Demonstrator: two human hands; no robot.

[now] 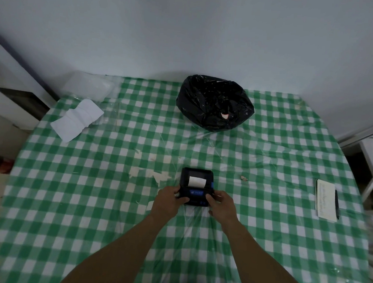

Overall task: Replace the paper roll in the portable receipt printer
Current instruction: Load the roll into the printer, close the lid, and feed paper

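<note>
**Supervisor:** Holding the unit correctly? Report your grip.

**Technician:** Your left hand (169, 203) is closed on the near-left corner of the receipt printer (196, 186), thumb lying across its front panel. Your right hand (223, 204) is closed on the near-right corner in the same way. Both sets of fingers wrap the edges of the housing.

**Supervisor:** Locate the printer.

**Technician:** You have it at the centre of the table (262, 246), on the green-and-white checked cloth under clear plastic film, directly in front of you. Its cover stands raised at the far side, and a white paper strip (197, 181) shows in the paper bay.

**Supervisor:** List surrounding items.

**Technician:** You see a black bin bag (214, 102) at the far edge, well apart from the printer, with a small pale scrap inside it. A creased white sheet (76, 120) lies at your far left, next to clear plastic packaging (90, 86). A notepad (326, 199) lies at your right, a black pen (336, 203) along its right edge. A small scrap (243, 178) lies near the printer, on its right.
</note>
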